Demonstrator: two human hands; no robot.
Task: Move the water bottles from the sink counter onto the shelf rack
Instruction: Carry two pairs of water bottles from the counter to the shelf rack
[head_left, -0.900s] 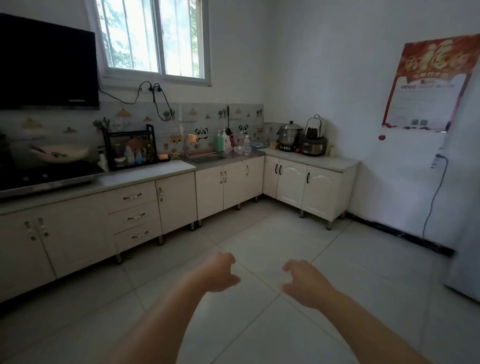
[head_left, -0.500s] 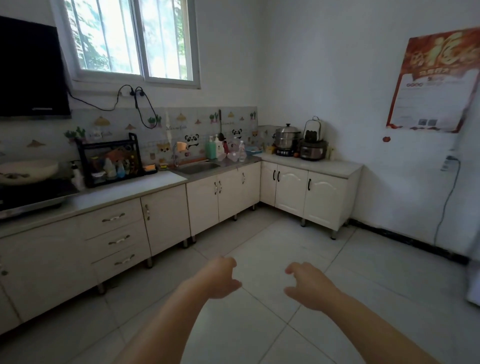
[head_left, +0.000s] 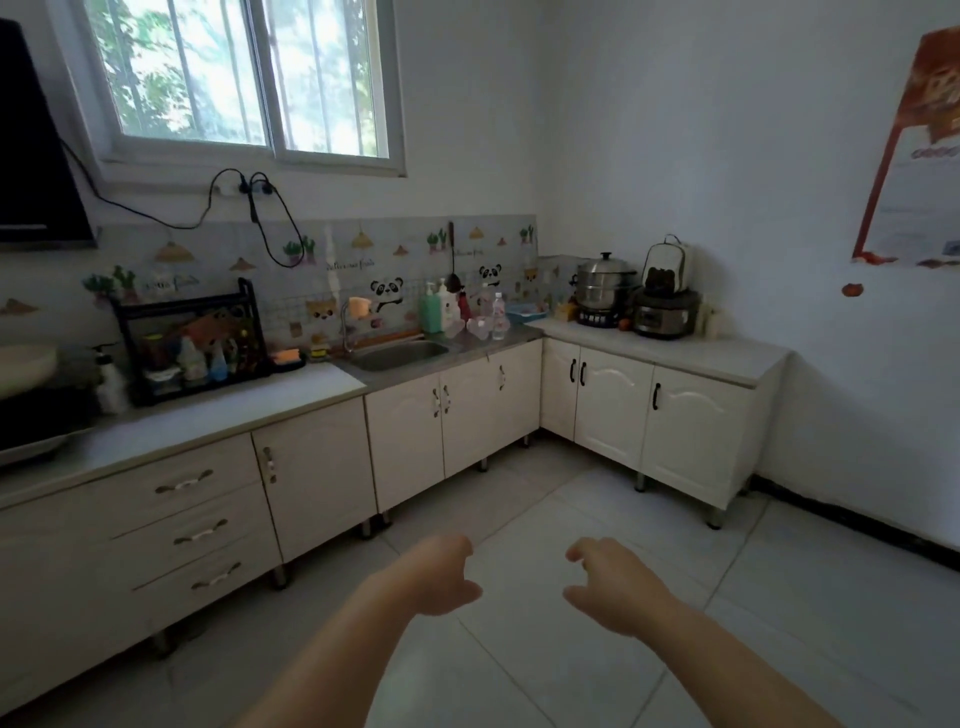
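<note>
Clear water bottles stand and lie on the counter right of the steel sink (head_left: 400, 354): an upright one with a red label (head_left: 498, 317) and another lying on its side (head_left: 479, 328). The black shelf rack (head_left: 189, 345) sits on the counter left of the sink and holds several bottles and a board. My left hand (head_left: 441, 574) and my right hand (head_left: 610, 584) hover low over the floor tiles, well short of the counter. Both hold nothing, fingers loosely curled and apart.
A green soap dispenser (head_left: 430, 312) and white bottle stand behind the sink. A steel pot (head_left: 602, 286) and a rice cooker (head_left: 665, 312) occupy the corner counter. White cabinets (head_left: 457, 405) run along both walls. A stove and pan sit far left.
The view has closed in on the sink and swung right; the stove side has slid out of frame. Both hands keep the same empty pose in front of me.
</note>
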